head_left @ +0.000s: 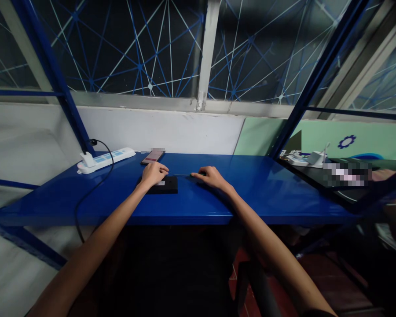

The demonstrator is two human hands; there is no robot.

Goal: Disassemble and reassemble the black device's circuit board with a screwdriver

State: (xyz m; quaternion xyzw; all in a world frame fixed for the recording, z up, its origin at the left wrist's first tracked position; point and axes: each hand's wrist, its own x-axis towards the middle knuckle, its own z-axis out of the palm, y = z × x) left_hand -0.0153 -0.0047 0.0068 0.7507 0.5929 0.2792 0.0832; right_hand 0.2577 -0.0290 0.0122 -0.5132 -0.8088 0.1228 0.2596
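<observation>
here, right hand point(212, 177) pinches a thin pale rod point(182, 175), seemingly for control; left hand point(154, 173), over flat black box point(170, 186), grip unclear.

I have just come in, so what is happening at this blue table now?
A person has both bare hands over a blue table. The left hand is over a black box; whether it grips anything is unclear. The right hand seems to hold a thin rod pointing left, too small to identify. A phone lies behind the left hand, and a power strip lies farther left.
</observation>
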